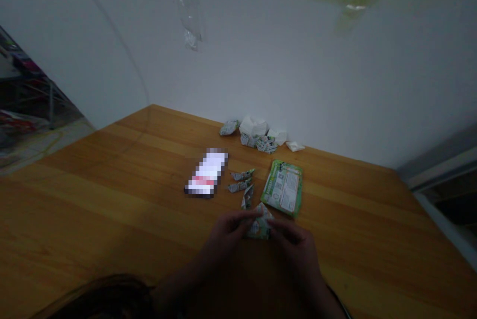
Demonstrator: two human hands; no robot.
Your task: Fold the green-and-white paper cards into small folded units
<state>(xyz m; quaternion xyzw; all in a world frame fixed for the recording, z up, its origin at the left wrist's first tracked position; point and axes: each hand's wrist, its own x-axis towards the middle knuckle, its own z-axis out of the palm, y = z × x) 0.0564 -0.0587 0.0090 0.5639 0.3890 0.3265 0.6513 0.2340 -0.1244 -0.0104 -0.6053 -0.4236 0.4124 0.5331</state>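
On the wooden tabletop (93, 199), low at center, our left hand (227, 233) and right hand (294, 242) close on either side of a folded paper piece (260, 227), its long axis pointing away from us, just below a green printed packet (282, 188).

Left hand (227, 232): bare, slim
Right hand (296, 247): bare, slim
Forearms (175, 294): too dim to show any sleeve
Hair (104, 299): dark strands along the lower edge of view
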